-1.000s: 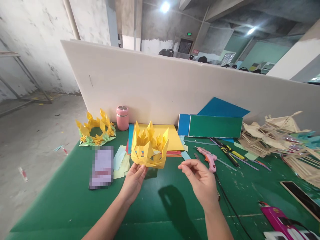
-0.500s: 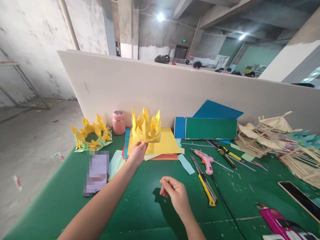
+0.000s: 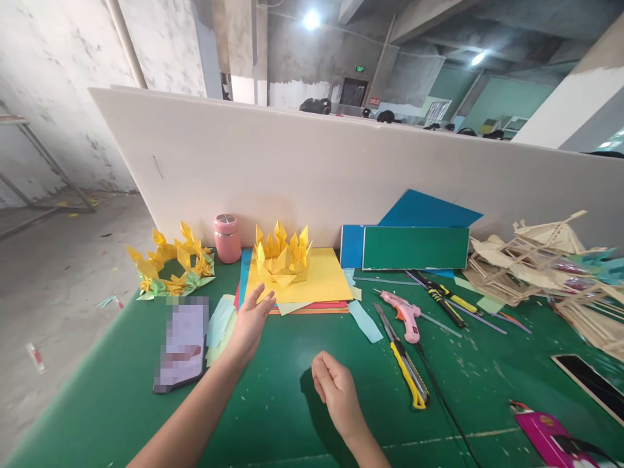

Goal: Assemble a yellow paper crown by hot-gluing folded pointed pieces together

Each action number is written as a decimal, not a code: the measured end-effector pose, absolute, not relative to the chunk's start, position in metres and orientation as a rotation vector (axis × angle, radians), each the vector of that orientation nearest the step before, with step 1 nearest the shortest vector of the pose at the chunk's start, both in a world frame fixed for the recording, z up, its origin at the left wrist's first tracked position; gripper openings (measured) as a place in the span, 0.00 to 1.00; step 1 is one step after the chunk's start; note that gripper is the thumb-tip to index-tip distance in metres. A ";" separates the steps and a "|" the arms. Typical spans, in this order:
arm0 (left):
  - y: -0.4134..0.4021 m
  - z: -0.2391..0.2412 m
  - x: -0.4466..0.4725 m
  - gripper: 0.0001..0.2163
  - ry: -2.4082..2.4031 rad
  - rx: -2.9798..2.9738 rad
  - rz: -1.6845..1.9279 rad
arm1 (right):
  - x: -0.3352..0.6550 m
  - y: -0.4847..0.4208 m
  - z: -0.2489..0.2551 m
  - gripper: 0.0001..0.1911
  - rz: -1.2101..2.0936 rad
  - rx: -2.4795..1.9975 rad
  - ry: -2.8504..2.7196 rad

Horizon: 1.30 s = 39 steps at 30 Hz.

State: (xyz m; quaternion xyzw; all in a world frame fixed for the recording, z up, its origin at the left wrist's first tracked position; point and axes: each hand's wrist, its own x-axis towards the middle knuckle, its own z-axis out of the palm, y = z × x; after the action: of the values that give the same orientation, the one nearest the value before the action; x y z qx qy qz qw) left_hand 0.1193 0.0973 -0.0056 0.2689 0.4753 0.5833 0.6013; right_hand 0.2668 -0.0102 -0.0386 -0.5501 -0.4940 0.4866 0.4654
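A folded yellow paper crown (image 3: 283,265) stands upright on a stack of coloured paper (image 3: 324,286) whose top sheet is yellow. Just in front of it, my left hand (image 3: 249,325) is open, fingers apart, touching nothing that I can see. Over the green table (image 3: 292,422) hovers my right hand (image 3: 336,390), its fingers curled together; whether anything is inside them is hidden. To the right of that hand lies a yellow utility knife (image 3: 408,370), with a pink glue gun (image 3: 404,315) behind it.
Another yellow paper crown with green leaves (image 3: 170,266) sits at the left, beside a pink flask (image 3: 227,239). A phone (image 3: 182,348) lies in front of it. Pliers (image 3: 441,302), a wooden-stick model (image 3: 531,260) and a magenta device (image 3: 546,435) occupy the right. A white board (image 3: 292,162) walls the back.
My left hand has let go of the yellow paper crown, which now rests on the paper stack, and has drawn back toward me with its fingers spread. The right hand has barely moved.
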 end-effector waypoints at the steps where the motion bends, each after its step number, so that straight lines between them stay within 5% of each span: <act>1: 0.084 -0.004 0.118 0.08 1.107 0.666 1.339 | 0.265 -0.011 -0.039 0.29 1.191 -1.347 -1.208; 14: -0.010 -0.030 0.122 0.25 1.161 0.885 1.111 | 0.269 -0.006 -0.041 0.27 1.027 -1.391 -1.350; 21: -0.022 -0.035 0.126 0.26 1.087 1.027 0.980 | 0.292 0.018 -0.022 0.17 0.765 -1.329 -1.543; 30: -0.029 -0.045 0.127 0.23 1.017 1.516 0.957 | 0.281 0.029 -0.056 0.08 0.657 -1.357 -1.508; 39: -0.018 -0.050 0.130 0.28 1.070 1.616 0.934 | 0.281 0.069 -0.061 0.12 0.477 -1.365 -1.667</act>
State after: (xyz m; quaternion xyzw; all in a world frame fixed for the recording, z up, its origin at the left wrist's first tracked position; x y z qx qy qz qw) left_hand 0.1304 -0.0177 -0.0499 0.6609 0.4376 0.3821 0.4752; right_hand 0.2812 0.0689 -0.0607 -0.5521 -0.6744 0.1930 0.4507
